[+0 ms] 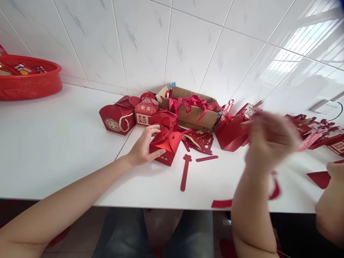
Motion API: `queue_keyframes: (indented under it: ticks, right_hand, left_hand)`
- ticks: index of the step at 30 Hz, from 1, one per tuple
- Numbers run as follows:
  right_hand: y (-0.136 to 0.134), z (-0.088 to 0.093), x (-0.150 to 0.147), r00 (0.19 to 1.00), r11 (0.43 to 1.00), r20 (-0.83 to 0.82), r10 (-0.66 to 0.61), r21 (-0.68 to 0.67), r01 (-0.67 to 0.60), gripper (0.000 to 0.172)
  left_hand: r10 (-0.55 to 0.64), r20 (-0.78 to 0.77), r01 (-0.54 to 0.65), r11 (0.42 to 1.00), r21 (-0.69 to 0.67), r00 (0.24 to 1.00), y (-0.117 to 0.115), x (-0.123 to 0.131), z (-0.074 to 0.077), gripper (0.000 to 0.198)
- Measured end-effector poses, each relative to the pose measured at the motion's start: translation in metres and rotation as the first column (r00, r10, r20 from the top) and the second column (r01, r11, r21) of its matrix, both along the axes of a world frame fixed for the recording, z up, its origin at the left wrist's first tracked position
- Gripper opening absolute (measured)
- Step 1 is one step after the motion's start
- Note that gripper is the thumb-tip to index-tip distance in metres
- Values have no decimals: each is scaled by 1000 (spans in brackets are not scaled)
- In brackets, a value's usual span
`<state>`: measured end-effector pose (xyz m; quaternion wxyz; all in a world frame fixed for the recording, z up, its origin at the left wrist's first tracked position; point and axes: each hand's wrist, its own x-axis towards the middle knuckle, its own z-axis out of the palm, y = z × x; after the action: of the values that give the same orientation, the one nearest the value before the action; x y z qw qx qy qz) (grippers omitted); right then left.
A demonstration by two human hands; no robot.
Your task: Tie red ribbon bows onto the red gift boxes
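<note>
My left hand [142, 148] rests on the white table [53, 143] and holds the left side of a small red gift box [166, 147], whose rounded top flaps stand up. My right hand [268, 138] is raised above the table to the right and smeared by motion. A red ribbon strip [275, 190] hangs below its wrist, but I cannot make out whether the fingers grip it. A flat red paper strip [185, 172] lies on the table between my two arms.
Several finished red gift boxes [116, 118] stand behind the left hand. A cardboard box [196, 114] holds red ribbons. More red boxes and flat pieces [317, 134] lie at right. A red basket [27, 77] sits far left. Another person's arm [331, 200] enters at right.
</note>
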<state>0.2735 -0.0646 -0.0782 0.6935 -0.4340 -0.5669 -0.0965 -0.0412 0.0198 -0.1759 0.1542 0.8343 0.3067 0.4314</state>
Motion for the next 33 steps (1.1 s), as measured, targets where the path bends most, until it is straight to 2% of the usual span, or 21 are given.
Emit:
queue_keyframes:
  ticks: [2, 4, 7, 10, 18, 24, 33]
  right_hand:
    - [21, -17, -38, 974, 986, 188, 126, -131, -103, 12]
    - [37, -36, -63, 936, 962, 281, 210, -229, -147, 15]
    - [46, -57, -76, 895, 938, 355, 270, -307, -161, 17]
    - [46, -68, -75, 863, 929, 404, 304, -326, -175, 20]
    - [40, -68, -70, 820, 925, 470, 327, -336, -176, 26]
    - [38, -66, -73, 824, 926, 461, 330, -327, -188, 24]
    - [33, -63, -75, 794, 888, 441, 419, -380, -258, 19]
  left_hand:
    - [-18, 24, 20, 996, -89, 1000, -2, 1, -1, 64]
    - [-20, 41, 27, 986, -162, 999, -4, 3, -1, 71]
    - [3, 57, 8, 978, -207, 998, -6, 5, -1, 75]
    - [31, 52, -19, 979, -203, 998, -9, 7, -1, 77]
    - [22, 36, -15, 982, -187, 999, -11, 8, 0, 78]
    - [-23, 44, 30, 982, -186, 999, -11, 9, -1, 78]
    - [-83, 65, 93, 979, -180, 994, -14, 12, 0, 76]
